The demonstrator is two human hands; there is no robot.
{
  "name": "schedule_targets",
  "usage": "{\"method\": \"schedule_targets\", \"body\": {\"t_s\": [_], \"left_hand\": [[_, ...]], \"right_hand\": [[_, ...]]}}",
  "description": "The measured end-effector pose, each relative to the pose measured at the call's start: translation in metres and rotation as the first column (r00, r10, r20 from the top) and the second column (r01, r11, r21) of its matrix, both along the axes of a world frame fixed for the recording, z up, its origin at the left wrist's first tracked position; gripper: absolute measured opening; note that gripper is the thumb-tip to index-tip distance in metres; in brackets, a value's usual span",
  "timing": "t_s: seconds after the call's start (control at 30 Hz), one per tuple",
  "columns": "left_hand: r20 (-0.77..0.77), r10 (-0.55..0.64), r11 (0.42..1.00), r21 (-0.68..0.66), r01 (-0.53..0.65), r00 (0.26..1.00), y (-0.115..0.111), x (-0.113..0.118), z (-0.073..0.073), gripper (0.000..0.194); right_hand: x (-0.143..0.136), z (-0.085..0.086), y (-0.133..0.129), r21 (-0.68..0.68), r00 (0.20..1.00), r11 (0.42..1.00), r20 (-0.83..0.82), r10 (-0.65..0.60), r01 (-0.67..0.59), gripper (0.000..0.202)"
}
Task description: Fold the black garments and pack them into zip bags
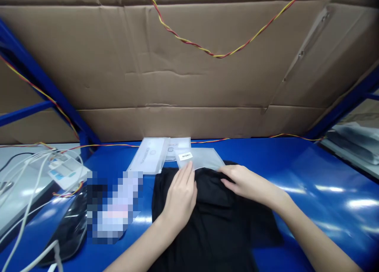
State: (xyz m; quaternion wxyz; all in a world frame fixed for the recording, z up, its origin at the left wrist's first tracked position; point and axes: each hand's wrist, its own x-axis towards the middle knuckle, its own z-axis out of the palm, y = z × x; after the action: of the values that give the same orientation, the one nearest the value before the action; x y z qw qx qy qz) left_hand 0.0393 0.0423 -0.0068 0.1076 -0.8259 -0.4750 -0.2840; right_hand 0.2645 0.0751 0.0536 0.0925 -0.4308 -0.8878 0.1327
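cardboard panel (189, 82): upright behind the back edge of the blue worktop (310, 177), creased across
twisted red-and-yellow wire (217, 56): sagging across the cardboard, also running along the back edge
blue frame (50, 76): slanting down to both back corners
white cables (25, 209): looped over the left edge, partly across the printed white box (66, 171)
dark wrapped item (69, 228): lying towards the front left corner, shiny, partly behind a cable
pixelated pale item (117, 214): between dark wrapped item and black cloth, too masked to identify
printed frosted bags (151, 155): overlapping at the middle of the back edge
clear-wrapped stack (355, 141): beyond the right edge
frosted bag (207, 157): flat near the middle of the back edge, barcode sticker (185, 156) at its left
black cloth (207, 232): spread from the frosted bag to the front edge, rumpled; cannot tell how far they overlap
left hand (182, 193): flat on the cloth, fingers straight and together, tips touching the frosted bag
right hand (239, 179): at the bag's near right corner and the cloth, thumb apart below bent fingers; cannot tell whether pinching
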Motion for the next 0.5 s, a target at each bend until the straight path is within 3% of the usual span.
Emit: {"method": "schedule_targets", "body": {"t_s": [0.1, 0.33, 0.5], "left_hand": [[0.018, -0.022, 1.000, -0.010, 0.022, 1.000, 0.002, -0.002, 0.000, 0.044], [0.179, -0.095, 0.994, -0.037, 0.104, 0.979, 0.006, -0.007, 0.012, 0.043], [0.294, -0.127, 0.979, -0.114, 0.166, 0.947, 0.008, -0.010, 0.014, 0.040]], "right_hand": [[-0.002, -0.004, 0.002, 0.033, 0.998, 0.999, -0.052, -0.041, 0.042, 0.019], [-0.015, -0.016, 0.000, 0.236, 0.921, 0.954, -0.380, -0.087, 0.188, 0.020], [-0.019, -0.032, 0.007, 0.261, 0.929, 0.948, -0.361, -0.081, 0.184, 0.011]]}}
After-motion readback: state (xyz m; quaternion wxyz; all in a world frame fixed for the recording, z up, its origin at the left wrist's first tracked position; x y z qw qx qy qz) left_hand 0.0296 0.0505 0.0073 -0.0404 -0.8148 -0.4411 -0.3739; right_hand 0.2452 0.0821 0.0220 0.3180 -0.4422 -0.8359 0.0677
